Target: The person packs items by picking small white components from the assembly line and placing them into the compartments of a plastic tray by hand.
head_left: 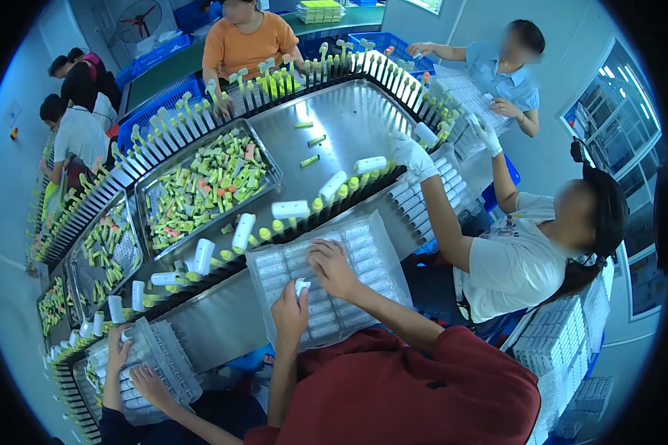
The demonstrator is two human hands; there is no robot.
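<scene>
Fingers of my left hand [290,311] are closed around a small white cap-like piece [302,286], held over a clear plastic blister tray [382,248]. Rows of white cylindrical pieces fill much of this tray, which lies in front of me at the edge of the metal table. My right hand [335,268] rests on the tray's middle with its fingers stretched out, and no piece shows in it. Just beyond the tray runs a curved rack of black slots with yellow-green sticks [278,228]; several carry white covers [290,209].
A metal tray [145,215] heaped with yellow-green pieces stands beyond the rack. At my left a co-worker's hands touch another blister tray [174,352]. A white-gloved co-worker [519,245] reaches to the rack at my right. Stacked trays [549,341] stand behind.
</scene>
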